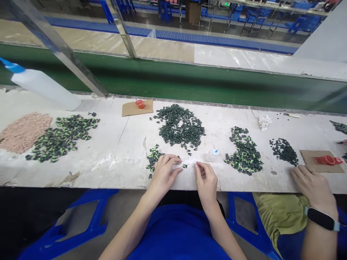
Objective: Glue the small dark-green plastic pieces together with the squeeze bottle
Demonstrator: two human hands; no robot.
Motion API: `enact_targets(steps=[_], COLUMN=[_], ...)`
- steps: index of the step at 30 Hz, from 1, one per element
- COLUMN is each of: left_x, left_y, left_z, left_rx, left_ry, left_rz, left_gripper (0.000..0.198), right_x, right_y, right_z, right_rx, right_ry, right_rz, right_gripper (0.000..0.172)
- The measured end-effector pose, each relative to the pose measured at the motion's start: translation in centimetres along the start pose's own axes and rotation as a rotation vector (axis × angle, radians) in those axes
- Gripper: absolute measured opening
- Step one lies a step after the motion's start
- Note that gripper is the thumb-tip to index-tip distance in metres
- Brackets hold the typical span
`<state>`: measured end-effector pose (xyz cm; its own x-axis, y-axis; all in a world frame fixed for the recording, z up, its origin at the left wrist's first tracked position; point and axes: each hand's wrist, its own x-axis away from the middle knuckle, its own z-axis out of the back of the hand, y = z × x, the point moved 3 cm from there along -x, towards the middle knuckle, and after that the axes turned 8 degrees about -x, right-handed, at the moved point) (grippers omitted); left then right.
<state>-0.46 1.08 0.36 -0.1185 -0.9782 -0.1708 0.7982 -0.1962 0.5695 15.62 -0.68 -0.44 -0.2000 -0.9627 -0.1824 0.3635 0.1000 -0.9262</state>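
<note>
A small black part with a bright green patch lies on the white worktable just beyond the fingertips of my left hand. The thumb and forefinger of that hand are apart, with nothing visible between them. Under and beside its knuckles spreads a small pile of black-and-green parts. My right hand is a short way off, thumb and forefinger pinched together; whatever they may hold is too small to make out. Beyond both hands is a large pile of dark green, slim pieces.
A small clear bottle stands near my right hand. Rightward are another black-and-green pile, black bits and a co-worker's hand. A red cap sits on cardboard; a large white bottle leans at left.
</note>
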Motion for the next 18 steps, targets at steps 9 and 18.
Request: enact_targets(steps=[9, 18], left_x=[0.1, -0.3], left_y=[0.1, 0.5], left_z=[0.3, -1.4], left_rx=[-0.226, -0.191], left_ry=[0.055, -0.027], left_rz=[0.048, -0.01], left_gripper=[0.01, 0.013], right_x=[-2.1, -4.0], right_y=[-0.3, -0.1], right_z=[-1.7, -3.0], right_rx=[0.288, 0.425], right_ry=[-0.101, -0.159], right_rz=[0.057, 0.064], right_gripper=[0.023, 0.021])
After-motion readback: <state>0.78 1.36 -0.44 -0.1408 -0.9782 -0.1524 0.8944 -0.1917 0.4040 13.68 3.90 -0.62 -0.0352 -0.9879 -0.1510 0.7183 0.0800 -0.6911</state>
